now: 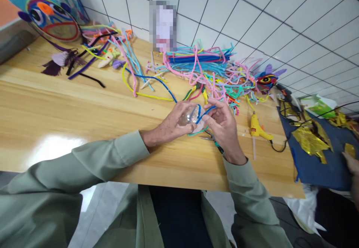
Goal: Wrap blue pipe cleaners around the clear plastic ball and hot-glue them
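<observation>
Sleeves (98, 160) flank fingers (186, 129) holding ball (185, 119) and blue strip (205, 114).

- The ball (185, 119) is held between the left hand (168, 123) and right hand (226, 128), above the counter (112, 121).
- Pliers (218, 147) are partly covered by the right hand.
- The glue gun (256, 126) is set right of that hand.
- Pipe cleaners (196, 68) are heaped behind, near the wall (238, 12).
- Foil (311, 142) is strewn past the counter's right edge.
</observation>
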Action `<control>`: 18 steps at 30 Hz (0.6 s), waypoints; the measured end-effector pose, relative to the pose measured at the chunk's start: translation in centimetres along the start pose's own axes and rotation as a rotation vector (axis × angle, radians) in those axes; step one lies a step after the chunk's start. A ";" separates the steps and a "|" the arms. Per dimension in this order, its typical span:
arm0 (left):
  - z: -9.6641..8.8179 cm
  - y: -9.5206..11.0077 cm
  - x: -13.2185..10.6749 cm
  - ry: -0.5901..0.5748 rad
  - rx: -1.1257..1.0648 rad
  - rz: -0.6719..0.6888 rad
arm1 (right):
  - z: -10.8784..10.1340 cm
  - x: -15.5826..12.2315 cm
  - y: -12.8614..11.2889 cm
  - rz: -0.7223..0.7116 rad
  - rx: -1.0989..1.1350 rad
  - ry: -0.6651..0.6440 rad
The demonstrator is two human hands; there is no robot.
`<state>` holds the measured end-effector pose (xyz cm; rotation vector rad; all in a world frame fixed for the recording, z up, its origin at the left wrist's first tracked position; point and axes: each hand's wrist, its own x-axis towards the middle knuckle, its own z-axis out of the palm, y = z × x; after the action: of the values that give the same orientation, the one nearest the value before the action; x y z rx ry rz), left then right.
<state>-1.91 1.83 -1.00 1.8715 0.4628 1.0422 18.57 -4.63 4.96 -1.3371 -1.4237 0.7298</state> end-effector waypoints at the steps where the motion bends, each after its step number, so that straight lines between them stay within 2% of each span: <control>1: 0.0 0.0 0.0 -0.001 0.000 0.001 | -0.1 -0.1 0.1 -0.009 -0.031 0.008; 6: -0.1 0.3 0.0 -0.009 0.025 0.015 | -0.2 -0.4 0.1 -0.064 -0.196 0.042; 18: -0.1 0.6 0.0 0.002 0.022 0.006 | -0.1 -1.0 -1.0 -0.171 -0.328 0.046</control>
<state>-2.02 1.62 -0.48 1.8926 0.4727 1.0469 18.16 -5.82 5.66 -1.4466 -1.6469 0.3603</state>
